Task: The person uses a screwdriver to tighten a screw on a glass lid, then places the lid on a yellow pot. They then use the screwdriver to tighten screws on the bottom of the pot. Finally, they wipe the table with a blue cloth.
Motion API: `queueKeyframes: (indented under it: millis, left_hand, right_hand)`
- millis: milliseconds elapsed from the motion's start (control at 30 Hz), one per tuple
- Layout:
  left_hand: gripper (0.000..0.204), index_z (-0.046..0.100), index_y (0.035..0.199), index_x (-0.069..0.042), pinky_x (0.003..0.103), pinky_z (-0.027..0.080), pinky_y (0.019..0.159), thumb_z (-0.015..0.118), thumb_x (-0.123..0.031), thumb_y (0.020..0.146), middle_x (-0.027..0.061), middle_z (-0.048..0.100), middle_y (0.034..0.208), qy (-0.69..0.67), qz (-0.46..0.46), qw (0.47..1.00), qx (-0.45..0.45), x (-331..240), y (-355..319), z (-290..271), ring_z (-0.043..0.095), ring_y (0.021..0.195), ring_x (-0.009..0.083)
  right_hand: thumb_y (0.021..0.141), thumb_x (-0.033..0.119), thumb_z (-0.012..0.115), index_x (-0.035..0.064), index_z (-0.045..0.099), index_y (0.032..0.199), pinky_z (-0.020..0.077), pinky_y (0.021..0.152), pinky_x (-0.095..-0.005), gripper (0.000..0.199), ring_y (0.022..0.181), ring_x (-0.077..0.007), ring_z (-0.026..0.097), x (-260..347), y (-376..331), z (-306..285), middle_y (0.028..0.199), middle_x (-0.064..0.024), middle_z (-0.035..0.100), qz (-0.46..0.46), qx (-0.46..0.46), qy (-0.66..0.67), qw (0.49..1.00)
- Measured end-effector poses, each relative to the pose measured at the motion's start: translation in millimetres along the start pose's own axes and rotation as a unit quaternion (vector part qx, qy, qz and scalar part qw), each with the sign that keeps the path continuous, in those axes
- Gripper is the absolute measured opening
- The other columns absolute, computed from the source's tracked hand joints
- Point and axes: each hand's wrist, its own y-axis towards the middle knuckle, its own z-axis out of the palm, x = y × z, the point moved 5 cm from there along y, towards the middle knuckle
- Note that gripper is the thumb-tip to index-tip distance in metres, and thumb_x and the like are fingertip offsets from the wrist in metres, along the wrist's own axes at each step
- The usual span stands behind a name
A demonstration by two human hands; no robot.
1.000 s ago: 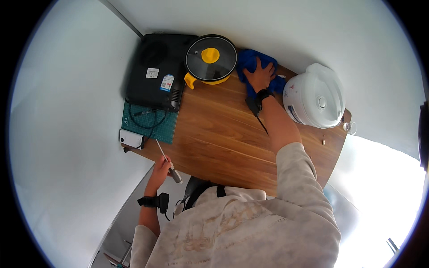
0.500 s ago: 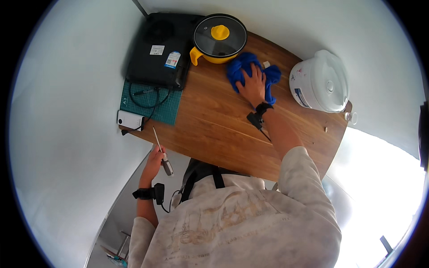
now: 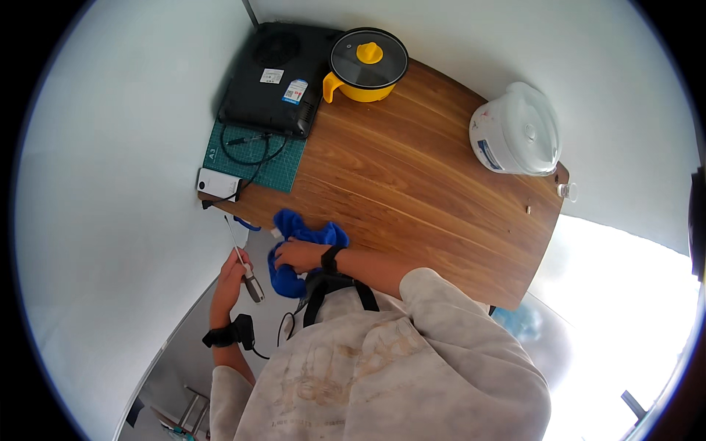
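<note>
- The right hand [image 3: 296, 255] is gripping a blue cloth [image 3: 303, 248], its fingers closing on the cloth at the near edge of the wooden table [image 3: 412, 191].
- The cloth is hanging partly over that near edge.
- The left hand [image 3: 232, 283] is holding a screwdriver [image 3: 244, 263] off the table, its fingers wrapping round the handle.
- A yellow pot [image 3: 365, 65] is sitting at the far edge, touching a black cooker [image 3: 276, 77] in the far left corner.
- A green mat [image 3: 254, 156] is lying along the left edge, with a white box [image 3: 218, 183] at its near end.
- A white rice cooker [image 3: 516, 130] is standing by the right edge.
- Pale walls are standing round the table.
</note>
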Motion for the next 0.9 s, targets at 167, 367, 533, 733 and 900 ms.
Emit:
queueKeyframes:
  millis: [167, 367, 533, 733, 900]
  left_hand:
    - [0.014, 0.049, 0.097, -0.010, 0.025, 0.041, 0.074, 0.043, -0.018, 0.087, 0.0009, 0.051, 0.087, -0.038, 0.026, 0.999, -0.007, -22, -19, 2, 0.048, 0.080, 0.0106]
    - [0.014, 0.049, 0.098, -0.010, 0.026, 0.041, 0.073, 0.044, -0.016, 0.087, 0.0012, 0.051, 0.087, -0.049, 0.032, 0.998, 0.024, -28, -11, 22, 0.048, 0.080, 0.0106]
    - [0.013, 0.050, 0.100, -0.009, 0.025, 0.041, 0.071, 0.044, -0.015, 0.090, 0.0005, 0.050, 0.085, -0.041, 0.046, 0.997, 0.047, -35, 1, 34, 0.047, 0.079, 0.0095]
    - [0.011, 0.050, 0.100, -0.009, 0.025, 0.041, 0.070, 0.046, -0.013, 0.091, -0.0001, 0.050, 0.084, -0.006, 0.032, 0.998, 0.045, -40, 11, 35, 0.047, 0.078, 0.0091]
    - [0.010, 0.050, 0.099, -0.008, 0.025, 0.041, 0.070, 0.045, -0.013, 0.091, -0.0003, 0.052, 0.085, -0.009, 0.022, 0.999, 0.045, -45, 16, 34, 0.047, 0.077, 0.0092]
  right_hand:
    - [0.078, 0.001, 0.060, 0.0065, 0.056, 0.132, 0.0488, 0.094, -0.0443, 0.054, 0.109, -0.0429, 0.060, 18, -7, -69, 0.116, -0.0248, 0.065, -0.024, -0.066, 0.221, 0.973]
    - [0.090, 0.033, 0.068, 0.0100, 0.036, 0.145, 0.0535, 0.087, -0.0511, 0.068, 0.107, -0.0481, 0.062, -16, -161, -229, 0.114, -0.0313, 0.063, 0.365, -0.336, 0.074, 0.865]
    - [0.084, 0.046, 0.075, 0.0161, 0.027, 0.154, 0.0469, 0.100, -0.0536, 0.090, 0.131, -0.0521, 0.043, -65, -269, -278, 0.150, -0.0355, 0.029, 0.532, -0.430, -0.189, 0.705]
    - [0.076, 0.059, 0.078, 0.0246, 0.015, 0.160, 0.0409, 0.106, -0.0587, 0.110, 0.139, -0.0542, 0.032, -100, -280, -282, 0.158, -0.0350, 0.013, 0.608, -0.385, -0.197, 0.666]
    - [0.072, 0.061, 0.081, 0.0314, 0.014, 0.159, 0.0390, 0.107, -0.0595, 0.114, 0.141, -0.0525, 0.028, -163, -297, -326, 0.159, -0.0333, 0.012, 0.608, -0.406, -0.163, 0.663]
